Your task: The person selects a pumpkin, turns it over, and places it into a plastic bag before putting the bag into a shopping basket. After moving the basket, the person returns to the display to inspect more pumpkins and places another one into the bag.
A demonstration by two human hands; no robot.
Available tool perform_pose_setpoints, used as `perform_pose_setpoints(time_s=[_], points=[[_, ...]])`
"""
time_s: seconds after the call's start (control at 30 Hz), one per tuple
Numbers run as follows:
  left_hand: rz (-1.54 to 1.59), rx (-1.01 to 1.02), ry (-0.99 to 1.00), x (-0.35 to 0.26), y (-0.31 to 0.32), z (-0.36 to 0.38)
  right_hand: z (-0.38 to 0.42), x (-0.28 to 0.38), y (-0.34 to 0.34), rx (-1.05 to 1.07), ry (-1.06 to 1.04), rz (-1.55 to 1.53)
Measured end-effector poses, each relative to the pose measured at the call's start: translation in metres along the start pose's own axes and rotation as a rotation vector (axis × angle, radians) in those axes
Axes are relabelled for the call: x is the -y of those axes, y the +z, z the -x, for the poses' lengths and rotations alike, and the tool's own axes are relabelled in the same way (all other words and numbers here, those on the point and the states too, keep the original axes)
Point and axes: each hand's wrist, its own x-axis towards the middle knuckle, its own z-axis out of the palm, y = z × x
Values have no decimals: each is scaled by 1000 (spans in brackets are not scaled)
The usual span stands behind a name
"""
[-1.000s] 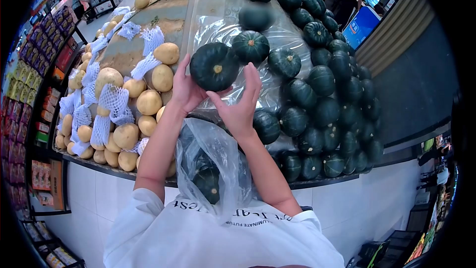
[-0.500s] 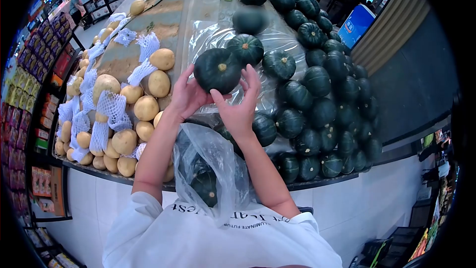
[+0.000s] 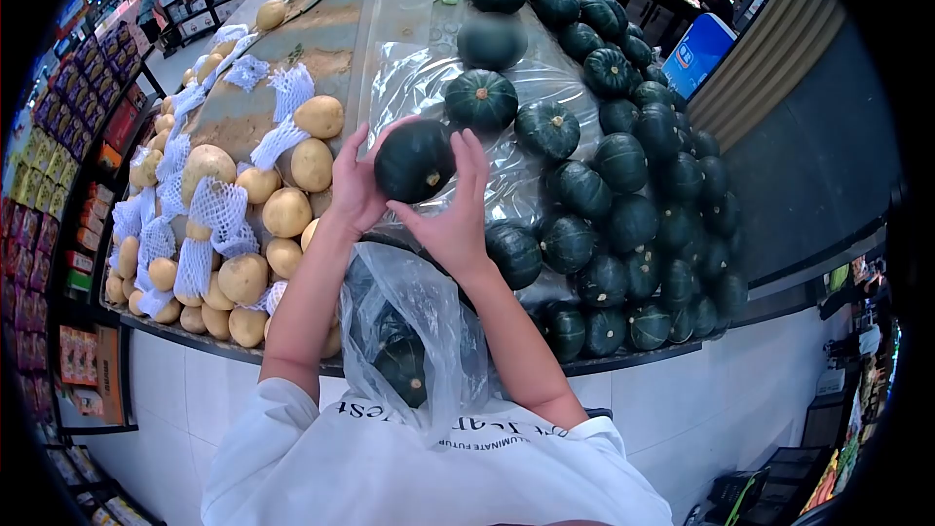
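Note:
A round dark green kabocha squash [image 3: 409,161] is held between my two hands above the display, its stem spot facing down and to the right. My left hand [image 3: 356,185] cups its left side and underside. On the right side, the curved fingers and thumb of my right hand [image 3: 456,209] grip it. Below my forearms hangs a clear plastic bag [image 3: 375,282] against my shirt, with another squash [image 3: 401,370] inside. Two more squashes, a near one [image 3: 481,100] and one beside it [image 3: 547,130], rest on plastic film just beyond my hands.
A pile of squashes [image 3: 638,219] covers the display's right side. To the left lie pale round melons or tubers [image 3: 287,211], several with white foam nets [image 3: 222,214]. Packed shelves [image 3: 73,136] stand at far left. A blue sign [image 3: 697,54] and slatted panel [image 3: 769,34] are at right.
Both hands have turned the squash, so its stem spot has moved lower. It has come slightly left and closer to me, away from the squash behind it.

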Motion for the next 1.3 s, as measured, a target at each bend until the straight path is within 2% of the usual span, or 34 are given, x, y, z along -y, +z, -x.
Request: perform_pose_setpoints(time_s=[0.1,0.13,0.23,0.4,0.53,0.73,0.87,0.97,1.2,1.3], points=[[-115,48,9,-5,-1,5,5,-1,5,57,-118,143],[-68,32,40,-6,1,4,5,-2,5,60,-130,138],[3,47,94,-5,-1,3,7,-5,8,1,-40,16],[41,90,105,-7,-2,3,3,0,2,-82,119,-3],[80,99,104,-8,-3,3,2,-7,2,-135,267,-177],[153,144,105,-8,-4,3,-1,-11,2,-316,324,-628],[153,150,129,-7,2,4,-5,-8,-8,-352,544,-1014],[135,212,119,-7,-3,3,-9,-11,-15,-307,678,-1368],[113,242,86,-6,-6,2,-13,-17,-21,-49,778,-1537],[106,222,71,-6,-6,2,-13,-17,-19,-79,811,-1598]])
